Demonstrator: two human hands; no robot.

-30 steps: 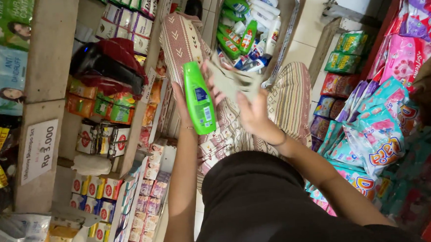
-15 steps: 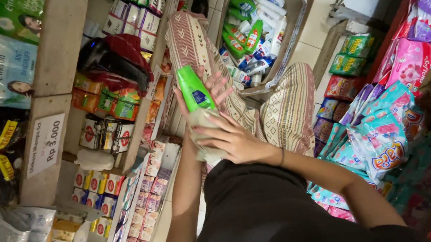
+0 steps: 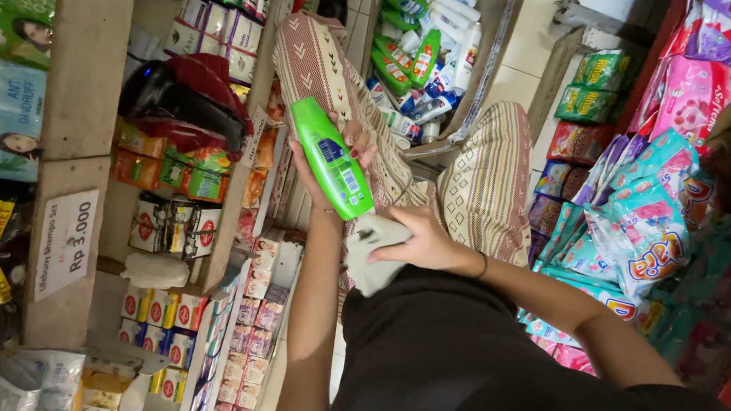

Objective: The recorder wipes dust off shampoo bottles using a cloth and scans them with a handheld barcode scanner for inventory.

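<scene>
My left hand [image 3: 340,161] holds a bright green shampoo bottle [image 3: 331,158] upright above my lap, its back label facing me. Just below the bottle, my right hand [image 3: 420,242] grips a pale grey-green cloth [image 3: 369,250] pressed near the bottle's lower end. I sit with legs in patterned beige trousers [image 3: 479,176] stretched toward a basket. My black top fills the lower middle of the view.
A basket [image 3: 502,35] of green, white and blue bottles stands ahead on the tiled floor. Shelves on the left hold soap boxes [image 3: 161,317], orange packs and a price card [image 3: 65,242]. Pink and teal detergent bags [image 3: 642,234] pile up at the right.
The bottle has stayed raised in my left hand. My right hand came down from beside the bottle to below it and now holds the cloth there.
</scene>
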